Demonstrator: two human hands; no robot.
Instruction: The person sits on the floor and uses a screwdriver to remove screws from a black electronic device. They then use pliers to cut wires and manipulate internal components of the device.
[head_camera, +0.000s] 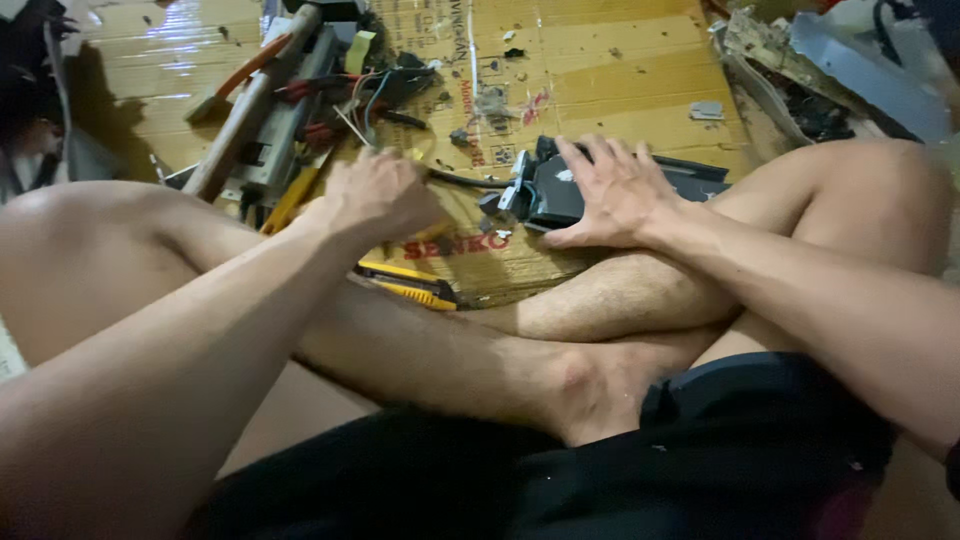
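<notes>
Seen from above, the person sits cross-legged on the floor with flattened brown cardboard spread in front of the knees. The right hand lies flat on a black device, fingers spread open and pressing down on its top; the device sits on the cardboard just beyond the crossed shins, right of centre. The left hand is curled into a closed fist just left of the device, and a black cable runs from that fist toward the device's left end; whether the fingers actually clamp the cable I cannot tell, since the fist hides it. A yellow utility knife lies on the cardboard near the left forearm. Farther off on the left is a heap of tools: a wooden-handled hammer, a tangle of coloured wires, and yellow-handled pieces. Broken scrap is piled at the far right.
</notes>
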